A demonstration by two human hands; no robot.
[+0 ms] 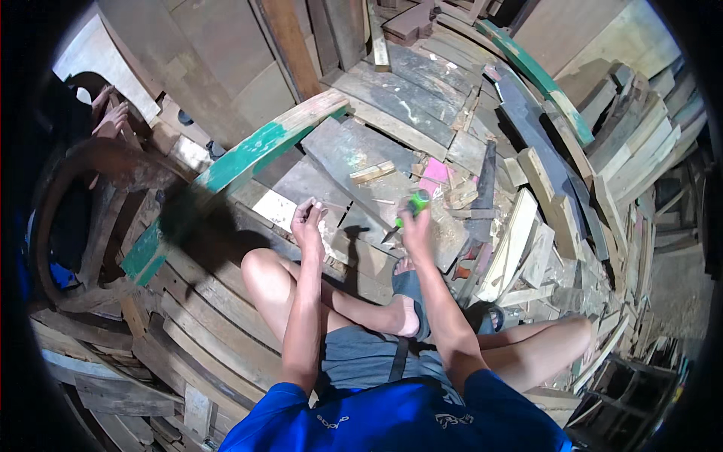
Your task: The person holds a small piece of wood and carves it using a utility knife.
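Note:
My left hand [308, 224] is raised over the boards left of centre, its fingers curled and pressed together; whatever they hold, if anything, is too small to make out. In my right hand [416, 232] is a green-handled tool [419, 200], gripped with its dark narrow tip pointing down and to the left. Its exact kind is not clear. Below both hands lies a grey wooden board [361, 197] with a small light wood block [373, 172] on it. Beyond the right hand are a pink piece [433, 175] and wood scraps.
A long green-painted curved piece [248, 154] spans the left side. Another person's hand [113, 120] shows at far left, near a brown curved frame [56, 218]. Wood offcuts [508, 245] and stacked planks [633, 143] crowd the right. A dark tapering piece [487, 177] lies right of centre.

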